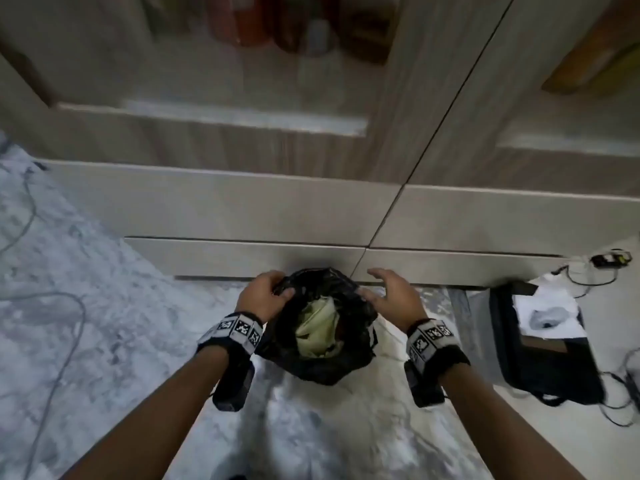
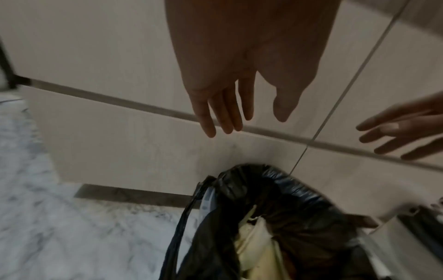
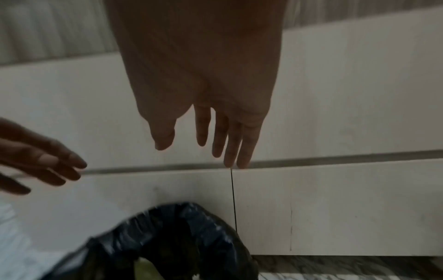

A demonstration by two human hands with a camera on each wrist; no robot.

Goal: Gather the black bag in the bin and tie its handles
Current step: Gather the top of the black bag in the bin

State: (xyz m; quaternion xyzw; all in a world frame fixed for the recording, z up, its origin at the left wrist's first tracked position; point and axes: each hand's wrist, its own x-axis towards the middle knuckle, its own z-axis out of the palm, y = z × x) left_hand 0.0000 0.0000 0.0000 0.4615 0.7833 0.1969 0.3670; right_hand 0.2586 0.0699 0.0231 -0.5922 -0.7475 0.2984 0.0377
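Currently black bag (image 1: 320,355) mouth faces up; both hands spread, empty, above rim.

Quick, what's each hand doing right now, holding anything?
Left hand: open, fingers straight, above the black bag, holding nothing.
Right hand: open, fingers straight, also above the bag, holding nothing.

Bare forearms, no sleeves; black wristbands (image 1: 242,332) with white square-code tags, black camera units (image 1: 232,389) strapped under both wrists.
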